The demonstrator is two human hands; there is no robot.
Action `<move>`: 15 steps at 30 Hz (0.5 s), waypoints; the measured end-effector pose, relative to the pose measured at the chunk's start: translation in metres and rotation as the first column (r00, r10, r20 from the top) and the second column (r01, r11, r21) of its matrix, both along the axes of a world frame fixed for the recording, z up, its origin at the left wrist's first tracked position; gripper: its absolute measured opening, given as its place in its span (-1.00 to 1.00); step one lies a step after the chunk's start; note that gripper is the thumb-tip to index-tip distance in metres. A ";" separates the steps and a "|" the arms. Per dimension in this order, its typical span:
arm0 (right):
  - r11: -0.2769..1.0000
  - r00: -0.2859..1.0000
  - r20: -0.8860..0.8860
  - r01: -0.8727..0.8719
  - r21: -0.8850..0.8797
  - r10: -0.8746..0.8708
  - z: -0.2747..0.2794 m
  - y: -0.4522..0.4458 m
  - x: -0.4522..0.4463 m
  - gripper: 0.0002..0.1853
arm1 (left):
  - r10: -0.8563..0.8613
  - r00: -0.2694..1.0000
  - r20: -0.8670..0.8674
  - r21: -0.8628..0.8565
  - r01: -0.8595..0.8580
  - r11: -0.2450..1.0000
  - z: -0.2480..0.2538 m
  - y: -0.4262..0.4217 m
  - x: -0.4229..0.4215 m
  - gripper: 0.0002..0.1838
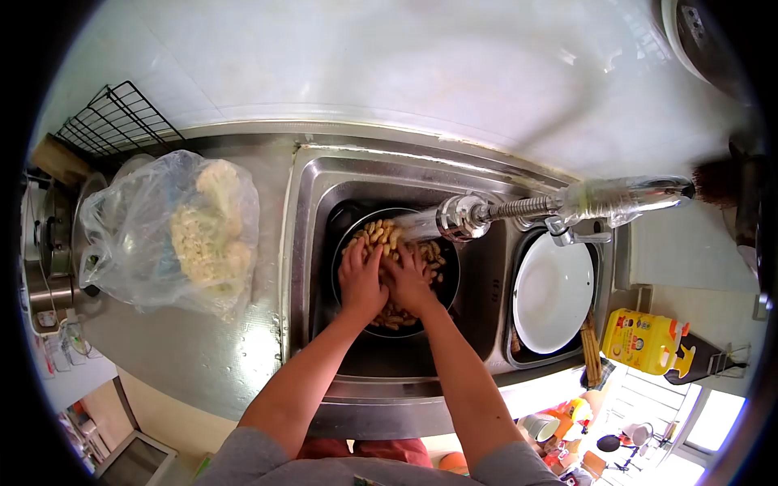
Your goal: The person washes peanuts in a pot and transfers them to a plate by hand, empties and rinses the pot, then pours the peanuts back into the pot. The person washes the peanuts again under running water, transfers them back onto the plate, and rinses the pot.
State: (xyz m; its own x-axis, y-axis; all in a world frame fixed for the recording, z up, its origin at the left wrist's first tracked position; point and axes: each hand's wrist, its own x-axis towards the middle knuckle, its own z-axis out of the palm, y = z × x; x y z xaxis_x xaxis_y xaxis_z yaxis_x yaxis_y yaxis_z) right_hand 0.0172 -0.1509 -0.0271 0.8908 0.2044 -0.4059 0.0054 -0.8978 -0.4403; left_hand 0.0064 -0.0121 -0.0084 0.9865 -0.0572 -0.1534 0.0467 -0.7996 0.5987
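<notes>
Upper left of frame: black wire rack point(121, 121). Below it, left of centre, clear crinkled plastic bag point(121, 235) with pale cauliflower-like heads point(207, 231) in it, on brushed stainless-steel counter point(186, 356). Centre: stainless-steel sink basin point(486, 316) with round dark pan point(459, 279) inside; tan unshelled peanuts point(378, 233) in the pan, under and around both hands. Left hand point(365, 287) palm down on peanuts, fingers slightly apart. Right hand point(412, 285) just beside it, also palm down on peanuts, fingers slightly apart, tips partly among them. Right of centre, above: shiny chrome faucet head point(462, 217) on ribbed metal hose, pointing at the pan. Right: round white bowl point(553, 294) with dark rim, in the smaller basin; brown wooden strips point(592, 352) near its lower right; far right, yellow plastic jug point(640, 340), tilted in view
</notes>
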 end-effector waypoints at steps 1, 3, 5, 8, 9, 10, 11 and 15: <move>0.984 0.985 -0.052 -0.165 -0.073 0.162 0.001 0.002 -0.006 -0.32 | -0.101 0.995 -0.020 0.059 0.102 0.993 0.001 0.005 -0.002 -0.18; 0.966 0.968 -0.051 -0.247 -0.075 0.244 0.015 -0.004 -0.021 -0.27 | -0.199 0.979 -0.040 0.117 0.202 0.972 0.005 0.014 -0.006 -0.10; 0.955 0.962 -0.109 -0.265 -0.129 0.252 0.031 -0.007 -0.039 -0.24 | -0.343 0.894 -0.289 0.202 0.407 0.891 0.007 0.019 -0.014 0.03; 0.939 0.956 -0.102 -0.289 -0.185 0.275 0.011 -0.008 -0.034 -0.19 | -0.389 0.875 -0.287 0.266 0.463 0.845 -0.021 0.013 -0.018 0.01; 0.923 0.944 -0.076 -0.330 -0.199 0.321 0.002 -0.010 -0.028 -0.17 | -0.409 0.883 -0.229 0.354 0.467 0.811 -0.029 0.011 -0.019 0.03; 0.921 0.943 -0.076 -0.333 -0.199 0.325 -0.007 -0.014 -0.020 -0.17 | -0.406 0.885 -0.229 0.353 0.464 0.812 -0.031 0.011 -0.016 0.03; 0.926 0.943 -0.039 -0.331 -0.183 0.329 -0.016 -0.019 -0.011 -0.16 | -0.416 0.888 -0.197 0.419 0.460 0.783 -0.033 0.010 -0.010 0.03; 0.972 0.987 -0.100 -0.145 -0.185 0.128 0.007 -0.006 -0.024 -0.16 | -0.385 0.814 -0.435 0.211 0.508 0.835 0.012 0.009 -0.007 -0.04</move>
